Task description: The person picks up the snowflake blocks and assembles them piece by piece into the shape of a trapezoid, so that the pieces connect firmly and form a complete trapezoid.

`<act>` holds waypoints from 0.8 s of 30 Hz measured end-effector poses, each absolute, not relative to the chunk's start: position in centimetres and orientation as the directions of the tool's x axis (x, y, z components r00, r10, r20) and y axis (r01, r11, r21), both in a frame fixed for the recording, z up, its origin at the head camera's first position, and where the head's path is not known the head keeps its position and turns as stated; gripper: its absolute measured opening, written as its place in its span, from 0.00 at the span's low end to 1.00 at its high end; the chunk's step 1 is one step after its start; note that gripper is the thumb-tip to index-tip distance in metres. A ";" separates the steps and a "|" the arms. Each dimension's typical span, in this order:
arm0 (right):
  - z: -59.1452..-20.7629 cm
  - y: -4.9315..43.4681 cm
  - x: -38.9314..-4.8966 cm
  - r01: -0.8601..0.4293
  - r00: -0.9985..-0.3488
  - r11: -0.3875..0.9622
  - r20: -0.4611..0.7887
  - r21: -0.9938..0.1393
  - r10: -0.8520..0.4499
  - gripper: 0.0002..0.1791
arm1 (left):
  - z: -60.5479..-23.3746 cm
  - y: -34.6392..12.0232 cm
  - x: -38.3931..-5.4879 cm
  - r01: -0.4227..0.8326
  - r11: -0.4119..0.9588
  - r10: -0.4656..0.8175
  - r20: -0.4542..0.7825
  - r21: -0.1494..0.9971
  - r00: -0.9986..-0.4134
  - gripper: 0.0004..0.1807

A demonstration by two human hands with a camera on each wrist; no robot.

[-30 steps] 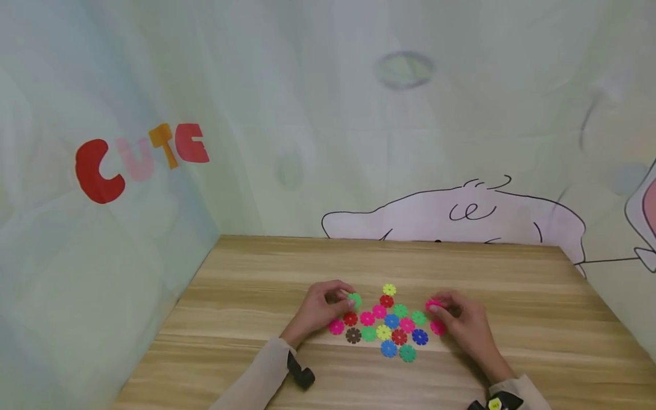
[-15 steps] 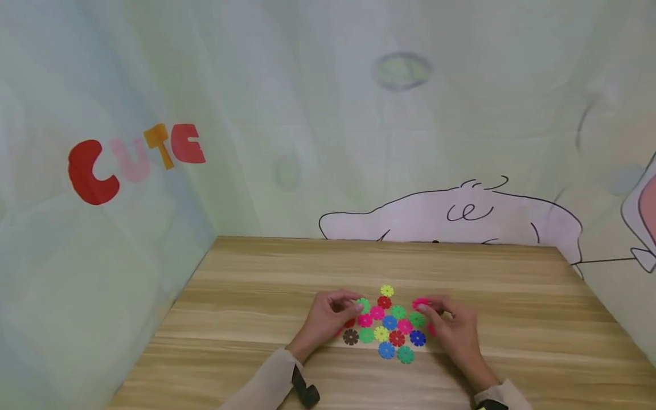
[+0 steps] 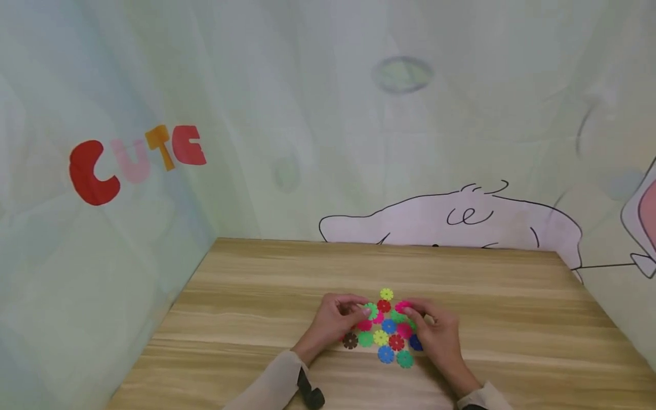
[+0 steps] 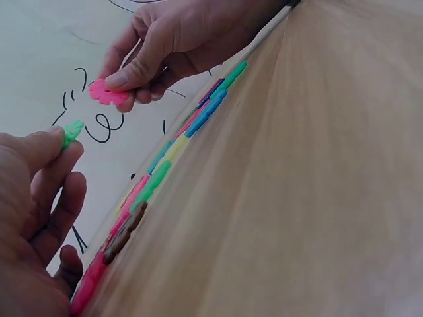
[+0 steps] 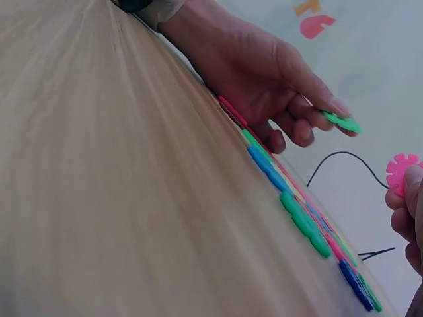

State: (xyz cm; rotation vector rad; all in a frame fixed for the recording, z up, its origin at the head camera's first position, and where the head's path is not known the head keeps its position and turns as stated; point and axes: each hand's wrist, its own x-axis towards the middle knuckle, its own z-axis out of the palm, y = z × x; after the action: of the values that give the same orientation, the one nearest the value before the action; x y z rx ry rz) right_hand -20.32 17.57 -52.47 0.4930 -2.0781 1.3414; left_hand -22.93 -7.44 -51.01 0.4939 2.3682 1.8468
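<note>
At the far left, coloured letters (image 3: 188,145) stand out on the wall backdrop, well apart from the work. The left hand (image 3: 333,322) pinches a green disc (image 3: 371,311) near its edge between thumb and forefinger, its other fingers loosely bent. The left wrist view shows this disc raised off the surface (image 3: 246,285). The grip takes in only a little of the thin rim, so a knock could likely twist the disc or flick it free. Those lower fingers hang near the flat discs and could brush some out of place if the hand dips.

Below that hand lies a brown disc (image 3: 350,341); rightward come a yellow disc (image 3: 381,337), a blue disc (image 3: 386,354) and a lower green disc (image 3: 405,359), all flat in a close cluster. Anything dropped here would probably be hard to pick out, as pink and green recur among them.

Farther right, a pink disc (image 3: 402,307) is held up, close to the green one but apart from it. In both wrist views the two tilt differently, so their notched rims could catch askew if they met. The right hand (image 3: 441,333) pinches it between thumb and finger, and its forward reach hides part of a dark blue disc (image 3: 416,343).
</note>
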 end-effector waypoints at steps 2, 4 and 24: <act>-52.5 17.1 -20.4 -0.608 -0.743 0.413 0.669 -0.678 0.005 0.11 | -51.1 -7.2 -23.1 0.185 0.211 0.315 0.113 0.960 -0.942 0.10; -52.6 16.7 -20.5 -0.621 -0.740 0.390 0.672 -0.679 -0.008 0.11 | -51.2 -7.0 -23.2 0.181 0.205 0.320 0.109 0.962 -0.941 0.11; -52.8 14.9 -21.4 -0.687 -0.689 0.316 0.724 -0.654 0.000 0.18 | -51.1 -6.2 -23.4 0.170 0.149 0.394 0.099 0.974 -0.914 0.09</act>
State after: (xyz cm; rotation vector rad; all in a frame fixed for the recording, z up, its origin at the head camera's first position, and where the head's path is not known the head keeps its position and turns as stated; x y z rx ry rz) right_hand -21.41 14.91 -52.84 0.6059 -1.9596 1.4131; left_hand -23.38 -6.20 -51.10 0.5570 2.2385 1.8583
